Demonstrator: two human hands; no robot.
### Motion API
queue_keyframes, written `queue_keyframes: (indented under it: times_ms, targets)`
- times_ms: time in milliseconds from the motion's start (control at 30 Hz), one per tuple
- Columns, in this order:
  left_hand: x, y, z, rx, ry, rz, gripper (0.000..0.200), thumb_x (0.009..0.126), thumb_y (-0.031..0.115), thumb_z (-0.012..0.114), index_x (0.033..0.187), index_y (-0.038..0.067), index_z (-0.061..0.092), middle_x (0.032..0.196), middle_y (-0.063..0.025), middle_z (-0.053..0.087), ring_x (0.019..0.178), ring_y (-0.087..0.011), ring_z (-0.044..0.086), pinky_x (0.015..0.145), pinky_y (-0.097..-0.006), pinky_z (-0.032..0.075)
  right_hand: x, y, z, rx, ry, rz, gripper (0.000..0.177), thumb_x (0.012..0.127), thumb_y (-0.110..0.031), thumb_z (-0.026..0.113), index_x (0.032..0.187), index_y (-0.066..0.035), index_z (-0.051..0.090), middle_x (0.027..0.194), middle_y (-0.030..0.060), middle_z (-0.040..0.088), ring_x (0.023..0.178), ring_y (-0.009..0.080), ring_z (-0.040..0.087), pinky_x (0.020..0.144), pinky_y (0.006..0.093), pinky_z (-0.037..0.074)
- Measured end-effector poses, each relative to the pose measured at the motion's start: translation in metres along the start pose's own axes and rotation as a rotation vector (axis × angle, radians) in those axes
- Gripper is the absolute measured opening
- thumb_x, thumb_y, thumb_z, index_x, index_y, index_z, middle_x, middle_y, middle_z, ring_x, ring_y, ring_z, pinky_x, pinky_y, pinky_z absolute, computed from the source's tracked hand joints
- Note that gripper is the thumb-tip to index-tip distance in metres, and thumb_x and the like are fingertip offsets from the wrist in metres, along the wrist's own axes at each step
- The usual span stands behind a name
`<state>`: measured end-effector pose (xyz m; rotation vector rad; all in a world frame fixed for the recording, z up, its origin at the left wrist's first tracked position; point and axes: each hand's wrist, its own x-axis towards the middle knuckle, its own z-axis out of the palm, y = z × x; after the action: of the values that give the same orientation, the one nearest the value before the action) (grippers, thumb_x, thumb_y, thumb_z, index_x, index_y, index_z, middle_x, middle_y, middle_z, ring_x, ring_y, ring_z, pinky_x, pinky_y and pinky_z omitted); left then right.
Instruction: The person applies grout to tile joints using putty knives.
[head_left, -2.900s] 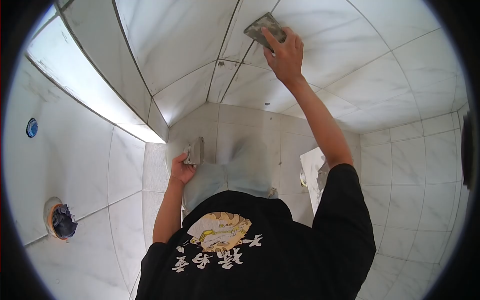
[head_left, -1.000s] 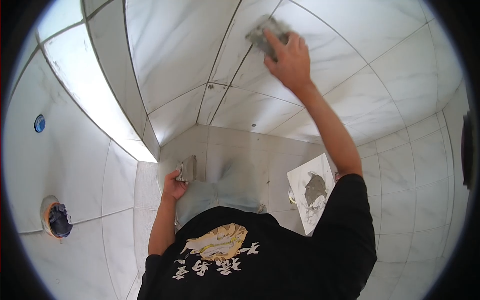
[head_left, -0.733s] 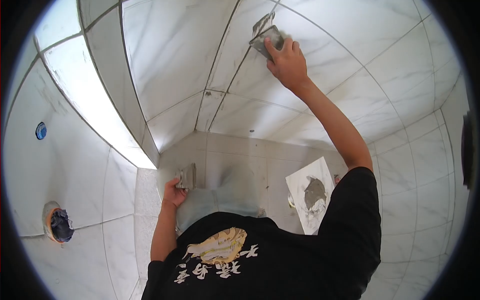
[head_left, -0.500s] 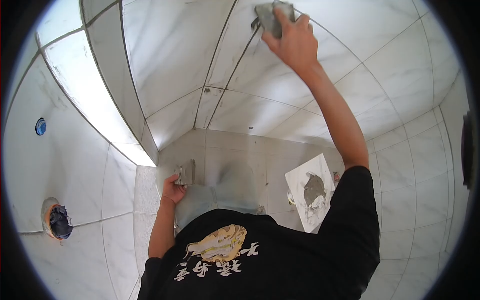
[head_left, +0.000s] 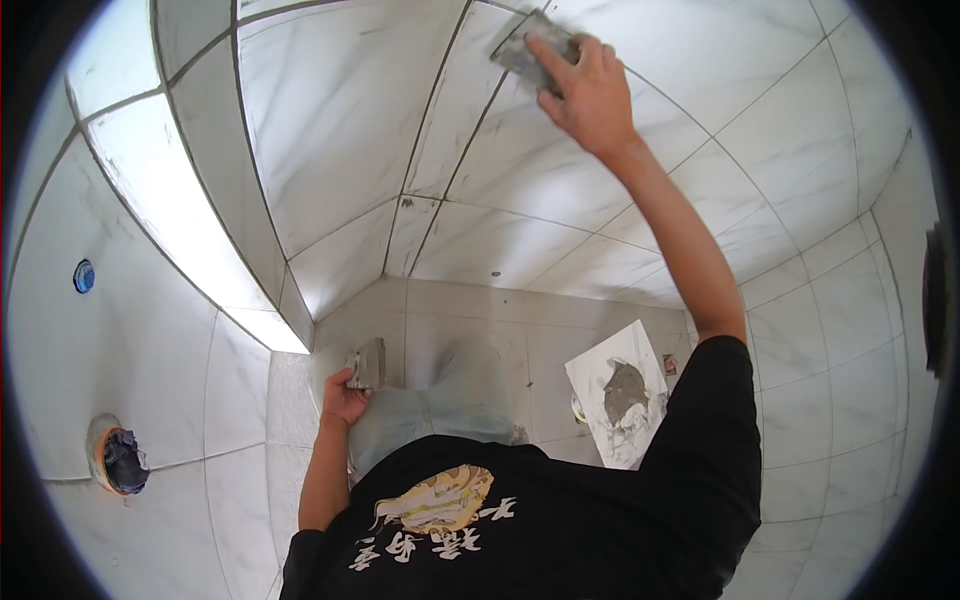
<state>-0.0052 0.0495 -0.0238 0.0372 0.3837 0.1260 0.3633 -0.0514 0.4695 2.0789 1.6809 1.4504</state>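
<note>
My right hand (head_left: 590, 95) grips a flat grey scraper (head_left: 530, 48), whose face lies against the white marbled tile wall (head_left: 560, 140) over a dark joint line at the top. Its fingers press on the scraper's back. Low on the left, my left hand (head_left: 346, 398) is closed round a second grey, mortar-smeared tool (head_left: 368, 364), held in front of my legs. A white board (head_left: 590, 385) bearing a heap of grey mortar (head_left: 626, 392) is at the lower right, partly hidden by my sleeve.
A bright ledge (head_left: 165, 190) runs down the left. The left wall has a blue round fitting (head_left: 84, 276) and a pipe opening stuffed with dark material (head_left: 122, 460). A small hole (head_left: 496, 274) shows in the wall. A small reddish object (head_left: 670, 364) lies beside the board.
My right hand has moved slightly down, and its scraper is now tilted and farther across the joint line. My left hand still holds its tool. The view has shifted slightly.
</note>
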Motion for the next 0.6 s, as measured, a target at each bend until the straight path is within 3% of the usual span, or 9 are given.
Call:
queue_keyframes:
  times_ms: [67,167,333,367,400,467,500,533,600]
  targets:
    - [0.000,-0.003,0.003,-0.016,0.099,0.043,0.030,0.087,0.013,0.056,0.115,0.003,0.061,0.102,-0.0086,0.072,0.087,-0.0235,0.072,0.069,-0.0356,0.061,0.009,0.020,0.012,-0.029,0.105,-0.056,0.065,0.072,-0.025,0.076,0.134,-0.020,0.057,0.106,0.0175,0.050,0.095,0.0339,0.052,0.077,0.0414,0.047]
    - [0.004,-0.003,-0.011,0.006,0.010,0.024,0.029,0.088,0.013,0.057,0.115,0.004,0.062,0.102,-0.0084,0.072,0.087,-0.0231,0.072,0.068,-0.0348,0.061,-0.001,0.018,0.028,-0.076,-0.028,-0.011,0.063,0.073,-0.024,0.075,0.133,-0.020,0.057,0.105,0.0177,0.051,0.094,0.0341,0.052,0.077,0.0405,0.049]
    - [-0.002,-0.001,0.001,0.040,0.012,0.002,0.027,0.087,0.013,0.058,0.113,0.005,0.062,0.100,-0.0073,0.072,0.085,-0.0223,0.072,0.066,-0.0340,0.061,-0.005,-0.023,-0.014,-0.049,-0.452,0.179,0.057,0.078,-0.031,0.071,0.133,-0.024,0.057,0.109,0.0219,0.050,0.096,0.0389,0.057,0.069,0.0467,0.056]
    - [-0.003,-0.001,-0.001,0.046,0.011,0.003,0.027,0.088,0.013,0.058,0.113,0.005,0.062,0.100,-0.0071,0.072,0.084,-0.0221,0.072,0.065,-0.0338,0.061,-0.002,-0.021,-0.015,-0.034,-0.260,0.211,0.056,0.078,-0.035,0.071,0.132,-0.025,0.058,0.108,0.0229,0.050,0.094,0.0405,0.059,0.067,0.0482,0.056]
    - [0.000,-0.001,-0.003,0.042,0.010,0.008,0.027,0.088,0.013,0.058,0.113,0.005,0.062,0.100,-0.0071,0.072,0.084,-0.0221,0.072,0.065,-0.0338,0.061,0.008,-0.015,-0.017,-0.033,-0.258,0.206,0.056,0.078,-0.035,0.071,0.132,-0.025,0.058,0.108,0.0229,0.050,0.094,0.0405,0.059,0.067,0.0482,0.056]
    - [0.001,0.000,-0.008,0.043,0.040,-0.007,0.027,0.089,0.014,0.058,0.114,0.006,0.062,0.101,-0.0065,0.072,0.084,-0.0216,0.072,0.066,-0.0336,0.061,0.032,-0.005,-0.031,0.007,-0.039,0.317,0.060,0.078,-0.038,0.073,0.134,-0.025,0.056,0.107,0.0237,0.050,0.092,0.0406,0.059,0.067,0.0486,0.056]
    - [0.000,-0.001,-0.005,0.043,0.046,-0.007,0.027,0.089,0.014,0.058,0.114,0.006,0.062,0.101,-0.0065,0.072,0.084,-0.0216,0.072,0.066,-0.0336,0.061,0.044,-0.011,-0.047,-0.006,0.073,0.240,0.051,0.083,-0.025,0.069,0.123,0.003,0.057,0.095,0.0280,0.061,0.090,0.0406,0.061,0.079,0.0451,0.055]
    - [0.000,-0.002,-0.001,0.048,0.072,0.006,0.026,0.090,0.015,0.058,0.114,0.006,0.061,0.101,-0.0063,0.072,0.084,-0.0213,0.072,0.065,-0.0336,0.061,0.044,-0.010,-0.039,-0.003,0.073,0.243,0.051,0.083,-0.025,0.069,0.123,0.003,0.057,0.095,0.0280,0.061,0.090,0.0406,0.061,0.079,0.0451,0.055]
    - [0.000,-0.001,0.003,0.055,0.096,0.020,0.026,0.090,0.015,0.058,0.114,0.006,0.061,0.101,-0.0060,0.072,0.084,-0.0210,0.072,0.065,-0.0335,0.060,0.032,-0.008,-0.006,-0.020,-0.110,0.268,0.065,0.076,-0.037,0.075,0.133,-0.015,0.054,0.106,0.0268,0.051,0.090,0.0413,0.059,0.070,0.0482,0.056]
